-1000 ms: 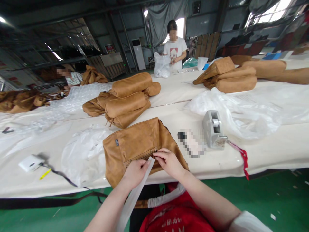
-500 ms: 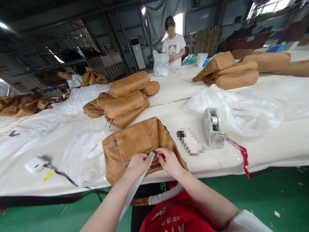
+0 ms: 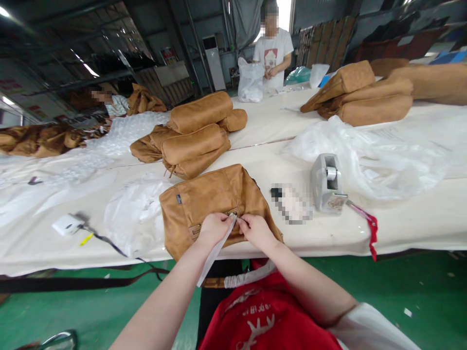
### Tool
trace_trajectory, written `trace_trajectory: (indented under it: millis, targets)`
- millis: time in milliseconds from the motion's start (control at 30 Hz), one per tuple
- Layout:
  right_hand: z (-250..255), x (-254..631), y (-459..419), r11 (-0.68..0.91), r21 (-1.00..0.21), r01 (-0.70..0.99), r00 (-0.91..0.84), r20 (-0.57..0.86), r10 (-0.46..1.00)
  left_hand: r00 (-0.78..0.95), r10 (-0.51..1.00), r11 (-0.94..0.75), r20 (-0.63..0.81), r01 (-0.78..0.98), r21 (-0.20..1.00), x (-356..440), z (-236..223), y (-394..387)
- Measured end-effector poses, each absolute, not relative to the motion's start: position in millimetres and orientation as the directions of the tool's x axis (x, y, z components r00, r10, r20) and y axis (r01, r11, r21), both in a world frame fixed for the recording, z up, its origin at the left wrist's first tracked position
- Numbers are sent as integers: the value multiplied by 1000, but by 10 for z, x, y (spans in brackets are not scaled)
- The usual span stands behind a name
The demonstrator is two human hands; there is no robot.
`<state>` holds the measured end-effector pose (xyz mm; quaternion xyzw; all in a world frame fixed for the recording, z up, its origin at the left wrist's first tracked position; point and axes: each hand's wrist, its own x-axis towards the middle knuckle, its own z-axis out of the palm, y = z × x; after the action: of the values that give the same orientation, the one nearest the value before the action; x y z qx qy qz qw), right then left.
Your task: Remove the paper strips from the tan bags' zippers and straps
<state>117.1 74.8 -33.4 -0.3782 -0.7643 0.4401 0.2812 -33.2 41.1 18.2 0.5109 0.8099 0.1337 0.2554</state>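
A tan leather bag (image 3: 207, 187) lies at the table's front edge, its zipped pocket facing up. Over that pocket, my left hand (image 3: 216, 228) pinches the upper end of a long white strip (image 3: 215, 257), which hangs down toward my lap. My right hand (image 3: 257, 232) is closed at the fingertips beside the strip's end, close to the pocket's zipper; what its fingers grip is too small to make out. A bag handle (image 3: 233, 282) wrapped in white material hangs over the edge below my hands.
A grey tape dispenser (image 3: 328, 187) and a blurred-out object (image 3: 292, 204) lie to the right. Stuffed tan bags (image 3: 197, 146) are stacked behind. Clear plastic (image 3: 383, 160) covers the right side. A white device (image 3: 68, 223) with a dark strap sits left. A co-worker (image 3: 273, 48) stands across the table.
The view has shifted, so the table sits higher in the picture. My hands stay at the pocket, and the right fingertips have closed in beside the strip's end.
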Motion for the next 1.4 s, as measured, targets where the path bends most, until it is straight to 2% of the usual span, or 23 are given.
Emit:
trace_trajectory:
  millis: [133,300,467,800,900,967,1100,1200,1267,1333,1400]
  targets:
    - [-306,1160,764,261,-914,312,-589,29,807,-394,903,426,-173,763,486,-312,107,348]
    - [-251,1058,807,-10,-952,307,-639,-214,739,-434,896,416,-93,749,515,-283,38,255]
    - [-264,923,852,-174,-947,272,-649,-314,693,-484,875,431,-20,757,491,-241,27,206]
    - [-444,764,819,-201,-968,152,-534,-252,807,-439,897,366,63,812,454,-295,3,151]
    - [-426,732,796,-228,-964,137,-494,-266,828,-460,875,363,154,831,421,-272,-44,104]
    - [-408,705,788,-255,-956,143,-463,-292,837,-419,871,304,254,869,391,-239,-94,59]
    - [-382,668,785,-264,-951,158,-412,-307,858,-214,901,136,378,965,224,-212,-242,-28]
    - [-367,690,796,-270,-952,148,-429,-307,849,-87,928,75,361,996,47,-258,-361,-65]
    - [-358,723,807,-311,-945,105,-483,-321,814,-39,939,51,342,998,-26,-290,-411,-84]
    - [-353,754,812,-343,-937,59,-528,-321,786,-16,943,28,333,999,-30,-299,-419,-106]
    - [-359,769,806,-337,-941,37,-530,-304,791,-41,939,18,341,997,70,-291,-382,-126]
